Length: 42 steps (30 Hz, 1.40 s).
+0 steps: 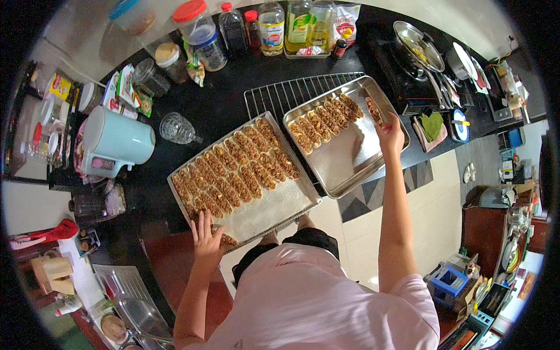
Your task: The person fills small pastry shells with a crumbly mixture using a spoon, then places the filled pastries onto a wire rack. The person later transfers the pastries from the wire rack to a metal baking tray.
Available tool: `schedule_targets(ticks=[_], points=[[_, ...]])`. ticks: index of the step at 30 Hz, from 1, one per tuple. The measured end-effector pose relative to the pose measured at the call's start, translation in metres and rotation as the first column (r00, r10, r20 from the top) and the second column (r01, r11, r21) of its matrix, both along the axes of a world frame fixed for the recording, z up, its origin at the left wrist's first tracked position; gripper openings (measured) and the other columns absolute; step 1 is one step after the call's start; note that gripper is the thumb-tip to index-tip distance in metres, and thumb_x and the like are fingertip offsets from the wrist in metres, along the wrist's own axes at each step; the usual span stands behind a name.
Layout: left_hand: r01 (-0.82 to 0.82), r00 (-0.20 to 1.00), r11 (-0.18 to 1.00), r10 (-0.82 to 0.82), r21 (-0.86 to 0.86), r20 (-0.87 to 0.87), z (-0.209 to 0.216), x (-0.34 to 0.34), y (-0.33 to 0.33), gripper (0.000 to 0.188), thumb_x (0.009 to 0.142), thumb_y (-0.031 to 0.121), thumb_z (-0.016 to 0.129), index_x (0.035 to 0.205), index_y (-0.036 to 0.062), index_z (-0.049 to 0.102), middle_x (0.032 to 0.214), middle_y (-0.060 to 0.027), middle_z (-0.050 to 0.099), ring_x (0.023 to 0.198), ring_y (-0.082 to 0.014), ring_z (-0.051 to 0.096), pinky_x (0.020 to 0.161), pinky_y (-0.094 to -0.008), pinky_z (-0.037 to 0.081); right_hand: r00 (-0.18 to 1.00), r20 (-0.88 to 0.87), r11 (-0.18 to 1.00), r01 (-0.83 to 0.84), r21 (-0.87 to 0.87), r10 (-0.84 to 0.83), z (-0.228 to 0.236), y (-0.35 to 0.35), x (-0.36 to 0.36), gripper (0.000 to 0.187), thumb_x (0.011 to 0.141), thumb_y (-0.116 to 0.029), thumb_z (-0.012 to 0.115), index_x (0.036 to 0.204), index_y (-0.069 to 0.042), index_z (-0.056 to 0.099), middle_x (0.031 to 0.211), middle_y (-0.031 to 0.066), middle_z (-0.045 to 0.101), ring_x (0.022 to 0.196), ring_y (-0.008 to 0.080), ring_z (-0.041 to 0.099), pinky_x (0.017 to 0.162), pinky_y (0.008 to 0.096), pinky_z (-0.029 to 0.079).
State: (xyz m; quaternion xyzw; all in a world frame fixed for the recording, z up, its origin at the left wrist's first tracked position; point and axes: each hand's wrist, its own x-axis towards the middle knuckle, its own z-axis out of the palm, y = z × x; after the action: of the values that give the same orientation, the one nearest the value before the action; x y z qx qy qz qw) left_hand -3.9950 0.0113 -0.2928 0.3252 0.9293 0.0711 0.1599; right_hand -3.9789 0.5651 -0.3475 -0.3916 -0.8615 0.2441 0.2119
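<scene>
My right hand is closed at the near end of an oblong biscuit with a crumbly brown topping, over the right side of a deep metal baking tray. A row of similar biscuits lies along that tray's far left part. My left hand rests with fingers spread at the near left corner of a perforated, light-coloured tray. Several rows of topped biscuits cover much of it. One biscuit lies beside the left thumb, partly hidden by the hand.
A wire rack lies partly under the deep tray. A clear bottle and a pale blue jug stand left of the trays. Jars and oil bottles line the wall. A lidded pan sits on the stove.
</scene>
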Motion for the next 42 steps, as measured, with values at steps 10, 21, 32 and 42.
schedule_targets(ticks=[10,21,32,42], points=[[-0.089,0.996,0.994,0.09,-0.07,0.001,0.006,0.006,0.017,0.04,0.067,-0.005,0.064,0.106,0.0073,0.06,0.145,-0.0231,0.025,0.135,-0.0415,0.02,0.108,-0.0591,0.014,0.984,0.057,0.985,-0.17,0.015,0.169,-0.061,0.054,-0.051,0.057,0.068,-0.011,0.071,0.12,-0.011,0.05,0.086,0.0148,0.065,0.079,0.0324,0.062,0.07,0.0413,0.049],[-0.049,0.999,0.995,0.049,-0.086,-0.004,0.003,0.001,0.009,0.041,0.06,0.003,0.074,0.098,0.0079,0.06,0.145,-0.0228,0.025,0.136,-0.041,0.019,0.108,-0.06,0.014,0.943,0.269,0.978,-0.21,0.02,0.197,-0.046,0.046,-0.047,0.063,0.067,-0.015,0.072,0.126,-0.012,0.051,0.104,0.0115,0.064,0.099,0.0287,0.06,0.084,0.0387,0.047],[-0.101,0.995,0.993,0.102,0.064,-0.012,-0.001,0.009,-0.018,0.036,0.071,0.013,0.069,0.106,0.0092,0.061,0.147,-0.018,0.023,0.138,-0.0368,0.016,0.111,-0.0546,0.013,0.596,-0.229,0.584,-0.802,-0.123,0.77,0.04,-0.255,0.015,0.036,0.067,-0.008,0.071,0.101,-0.002,0.059,0.096,0.017,0.06,0.088,0.0363,0.057,0.077,0.0412,0.047],[-0.456,0.885,0.874,0.465,0.17,-0.012,-0.008,0.021,-0.077,0.046,0.076,0.009,0.049,0.121,0.0085,0.052,0.123,-0.0171,0.044,0.116,-0.0356,0.041,0.1,-0.0483,0.031,0.197,0.056,0.204,-0.943,-0.261,0.979,-0.003,-0.404,0.02,0.048,0.069,-0.022,0.072,0.105,-0.002,0.046,0.098,0.016,0.054,0.096,0.0338,0.055,0.081,0.0411,0.046]])
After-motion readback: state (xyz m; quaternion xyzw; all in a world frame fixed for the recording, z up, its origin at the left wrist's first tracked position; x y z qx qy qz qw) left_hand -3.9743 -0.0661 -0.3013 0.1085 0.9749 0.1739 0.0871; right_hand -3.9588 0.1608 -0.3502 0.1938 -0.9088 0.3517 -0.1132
